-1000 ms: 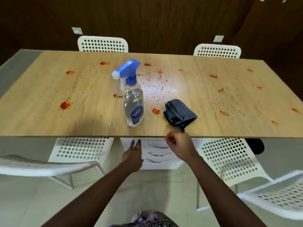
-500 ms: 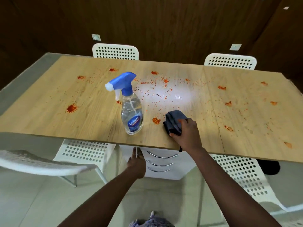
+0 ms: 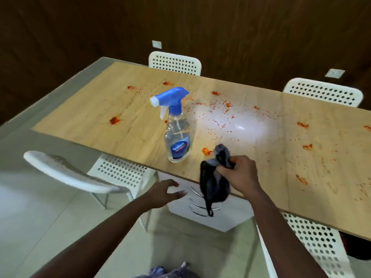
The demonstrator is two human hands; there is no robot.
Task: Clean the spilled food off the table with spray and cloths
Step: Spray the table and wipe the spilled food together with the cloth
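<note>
right hand [image 3: 242, 173] grips the dark grey cloth [image 3: 215, 184], which hangs lengthwise downward right of the upright clear blue-topped spray bottle [image 3: 177, 135]; left hand [image 3: 163, 192] is spread, empty.

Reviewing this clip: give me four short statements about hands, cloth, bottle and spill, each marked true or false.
1. The right hand grips the dark cloth. True.
2. The left hand holds the spray bottle. False: it holds nothing, fingers spread below the table edge; the bottle stands alone.
3. The bottle lies on its side. False: it stands upright.
4. Red food bits lie scattered on the table. True.
</note>
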